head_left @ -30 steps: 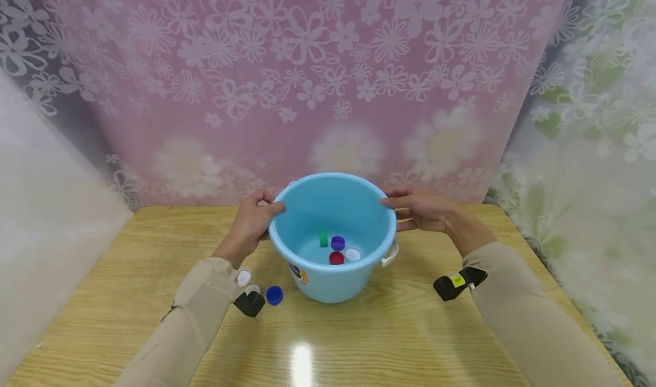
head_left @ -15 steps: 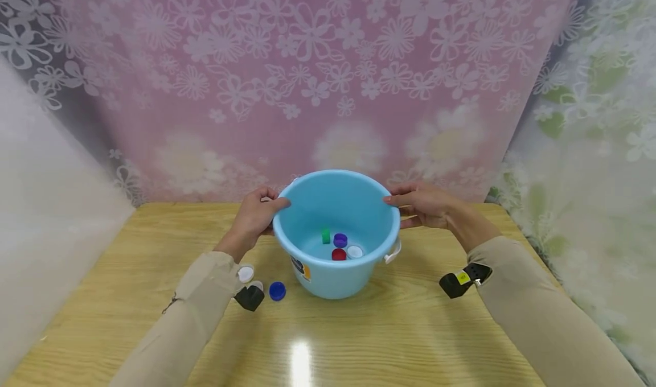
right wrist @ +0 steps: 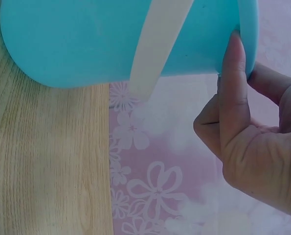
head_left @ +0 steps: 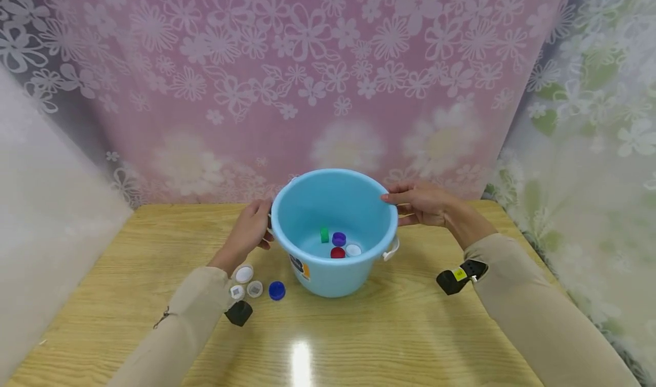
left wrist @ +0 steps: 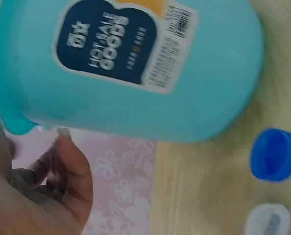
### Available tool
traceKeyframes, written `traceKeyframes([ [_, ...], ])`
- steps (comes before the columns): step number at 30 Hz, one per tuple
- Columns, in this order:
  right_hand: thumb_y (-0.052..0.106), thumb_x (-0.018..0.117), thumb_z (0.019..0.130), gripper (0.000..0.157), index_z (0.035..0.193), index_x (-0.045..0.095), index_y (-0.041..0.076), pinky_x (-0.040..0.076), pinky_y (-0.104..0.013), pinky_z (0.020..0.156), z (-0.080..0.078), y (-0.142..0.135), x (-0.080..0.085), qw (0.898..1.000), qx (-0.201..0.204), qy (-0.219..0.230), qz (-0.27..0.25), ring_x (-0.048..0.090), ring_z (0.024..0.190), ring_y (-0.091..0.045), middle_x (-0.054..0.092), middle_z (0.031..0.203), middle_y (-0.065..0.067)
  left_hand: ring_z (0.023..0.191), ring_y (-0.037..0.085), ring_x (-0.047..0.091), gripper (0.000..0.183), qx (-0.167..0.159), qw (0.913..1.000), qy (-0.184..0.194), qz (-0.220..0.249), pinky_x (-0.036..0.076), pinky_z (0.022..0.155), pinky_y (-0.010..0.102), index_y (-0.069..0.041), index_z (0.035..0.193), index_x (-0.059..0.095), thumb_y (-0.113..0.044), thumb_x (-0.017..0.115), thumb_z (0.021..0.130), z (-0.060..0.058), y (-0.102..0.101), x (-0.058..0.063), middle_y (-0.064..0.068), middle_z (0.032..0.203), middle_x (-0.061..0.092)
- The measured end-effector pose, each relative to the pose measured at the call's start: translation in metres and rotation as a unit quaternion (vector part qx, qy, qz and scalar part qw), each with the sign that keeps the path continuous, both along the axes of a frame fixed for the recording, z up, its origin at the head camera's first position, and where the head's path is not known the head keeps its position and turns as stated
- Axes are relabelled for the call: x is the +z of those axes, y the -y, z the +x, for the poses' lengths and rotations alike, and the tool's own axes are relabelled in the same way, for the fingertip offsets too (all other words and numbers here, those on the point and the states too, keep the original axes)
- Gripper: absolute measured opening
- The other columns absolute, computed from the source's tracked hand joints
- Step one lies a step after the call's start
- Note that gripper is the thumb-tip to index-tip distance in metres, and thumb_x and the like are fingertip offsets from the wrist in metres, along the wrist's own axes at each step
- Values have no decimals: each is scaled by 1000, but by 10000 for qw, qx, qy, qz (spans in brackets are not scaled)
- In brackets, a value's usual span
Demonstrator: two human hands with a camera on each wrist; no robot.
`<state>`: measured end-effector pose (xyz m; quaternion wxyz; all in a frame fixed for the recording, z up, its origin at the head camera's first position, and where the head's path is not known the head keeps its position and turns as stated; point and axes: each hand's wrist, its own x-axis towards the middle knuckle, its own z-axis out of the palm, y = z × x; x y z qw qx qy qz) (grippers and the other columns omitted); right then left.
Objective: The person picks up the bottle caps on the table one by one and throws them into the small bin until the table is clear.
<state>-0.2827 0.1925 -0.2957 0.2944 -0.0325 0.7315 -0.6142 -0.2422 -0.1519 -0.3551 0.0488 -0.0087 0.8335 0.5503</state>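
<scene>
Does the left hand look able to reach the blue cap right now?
Probably yes: the blue cap lies uncovered on the table, and nothing visible blocks the way from the left hand.

The bucket [head_left: 338, 278] stands on the table [head_left: 389, 341], caps [head_left: 339, 239] inside, more caps [head_left: 254, 288] to its left.

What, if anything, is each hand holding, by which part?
The right hand pinches the round, light-blue plastic bucket by its rim. Whether the left hand, beside the bucket, holds anything cannot be told.
</scene>
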Motion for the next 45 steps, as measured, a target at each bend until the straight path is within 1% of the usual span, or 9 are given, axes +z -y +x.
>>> traceKeyframes([
  [4,17,60,95,44,131,48,-5,56,-39,75,-1,2,-1,10000,-13,-18,-7,66,85,-21,59,107,-12,62,24,56,24,-419,9896,-218,-1360,50,52,34,0,111,53,-19,46,97,11,8,-15,14,83,55],
  [7,19,61,95,45,132,48,-5,56,-39,76,-1,2,-2,10000,-1,-56,38,66,86,-21,58,108,-12,70,23,55,22,-885,9624,-493,-2522,48,57,35,-1,109,57,-13,55,91,24,10,-24,11,87,55],
  [10,21,62,94,45,130,49,-4,56,-38,75,-2,0,-3,9999,-22,-84,100,66,86,-21,58,108,-11,85,23,54,25,-1269,9377,-758,-3144,47,67,37,-2,108,62,-14,61,86,34,9,-32,8,96,54],
  [18,21,64,94,36,118,55,-4,56,-38,75,-2,-2,-3,9999,-25,-143,21,66,85,-21,59,105,-11,92,23,53,32,-2070,9185,-918,-3242,48,79,39,0,109,64,-13,69,80,53,3,-39,10,104,56],
  [27,19,61,95,36,120,53,-5,56,-38,75,1,-2,-3,9999,-92,-110,-51,67,83,-20,60,103,-11,97,26,55,37,-2136,8933,-1420,-3691,48,83,40,-2,110,65,-15,77,78,63,-1,-49,6,105,57],
  [32,19,62,95,37,121,53,-5,56,-38,74,1,1,-5,9998,-127,-105,-110,67,82,-20,60,102,-10,84,23,57,31,-2318,8656,-1781,-4066,49,72,40,-5,106,68,-11,77,77,65,1,-53,3,94,58],
  [36,20,62,94,35,119,54,-5,56,-38,74,2,1,-6,9998,-127,-112,-75,67,83,-20,60,102,-11,69,16,54,15,-2536,8431,-2044,-4279,46,61,34,-11,88,68,-3,74,77,64,4,-56,-2,79,53],
  [41,20,62,94,34,118,55,-3,56,-38,75,2,0,-7,9998,-156,-92,-67,67,84,-20,60,102,-11,61,10,42,22,-2658,8324,-2329,-4268,39,55,30,-17,72,61,2,71,75,61,7,-61,-6,70,43],
  [45,21,63,94,38,122,53,-4,56,-38,75,2,-2,-6,9998,-137,-175,-23,67,84,-20,60,104,-11,61,11,44,21,-2602,8233,-2531,-4364,41,57,32,-17,71,62,0,73,74,61,5,-64,-7,70,44],
])
